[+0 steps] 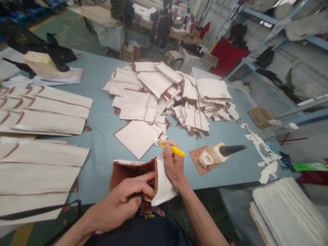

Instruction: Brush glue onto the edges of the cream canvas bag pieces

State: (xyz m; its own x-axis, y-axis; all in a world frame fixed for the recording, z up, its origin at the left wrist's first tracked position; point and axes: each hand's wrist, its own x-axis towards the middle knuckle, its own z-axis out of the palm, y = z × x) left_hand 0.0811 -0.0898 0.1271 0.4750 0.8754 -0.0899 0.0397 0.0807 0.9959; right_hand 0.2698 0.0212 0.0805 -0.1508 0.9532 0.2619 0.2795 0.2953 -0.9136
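Observation:
Near the table's front edge, a cream fabric pouch (164, 184) with brown lining gapes towards me. My left hand (128, 194) grips it, with its fingers reaching into the opening and its thumb curled below; the fingertips are partly hidden inside. My right hand (174, 165) is closed round a brush with a yellow handle (178, 151) and pale bristles, and its lower edge rests against the pouch's right side. Just beyond the brush tip lies a cream piece with brown edging (137, 136). To the right, a whitish bottle with a black nozzle (212, 154) lies tilted on a brown square (197, 167).
A heap of cream pouches (156, 82) covers the table's (102, 147) middle back. Layered cream panels (51, 119) lie along the left. White scraps (263, 153) trail near the right edge, below blue shelving (271, 71). A fabric stack (289, 212) stands at lower right.

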